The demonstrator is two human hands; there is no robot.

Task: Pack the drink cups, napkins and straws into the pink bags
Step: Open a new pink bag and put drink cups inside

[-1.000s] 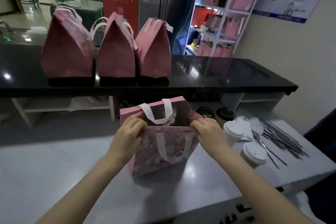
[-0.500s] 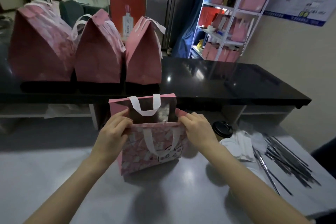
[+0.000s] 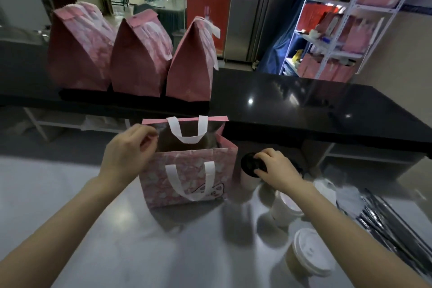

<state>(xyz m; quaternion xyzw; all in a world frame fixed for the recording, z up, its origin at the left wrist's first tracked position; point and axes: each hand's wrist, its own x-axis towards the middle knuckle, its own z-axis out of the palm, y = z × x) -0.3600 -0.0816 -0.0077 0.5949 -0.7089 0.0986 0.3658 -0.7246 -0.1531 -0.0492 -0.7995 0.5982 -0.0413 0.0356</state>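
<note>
**Bag held open, cup gripped beside it**

The open pink bag (image 3: 187,177) stands upright on the grey table (image 3: 70,194), mouth up. The left hand (image 3: 127,154) pinches its rim at the bag's 9 o'clock side, fingers curled on the edge. I judge this keeps the mouth spread and stops the light bag from tipping.

At the bag's 3 o'clock, just beside its wall, the right hand (image 3: 278,170) curls down over the black-lidded cup (image 3: 251,166), fingertips gripping the lid from above. A top grip like that suits a straight lift over the wall and down inside.

At about 4 o'clock a white-lidded cup (image 3: 286,208) stands partly under the right forearm, and a second white-lidded cup (image 3: 311,252) stands nearer me at 5 o'clock. Further out the same way lie the napkins (image 3: 348,196) and the straws (image 3: 385,222), a loose bundle in dark wrappers.

At 12 o'clock, up on the black counter (image 3: 304,105), three closed pink bags (image 3: 140,54) stand in a row, touching.

In the way are the far handle (image 3: 188,130), which droops across the mouth, and the bag's right wall, which rises between cup and opening. The inside is too dark to say whether anything is already packed.
</note>
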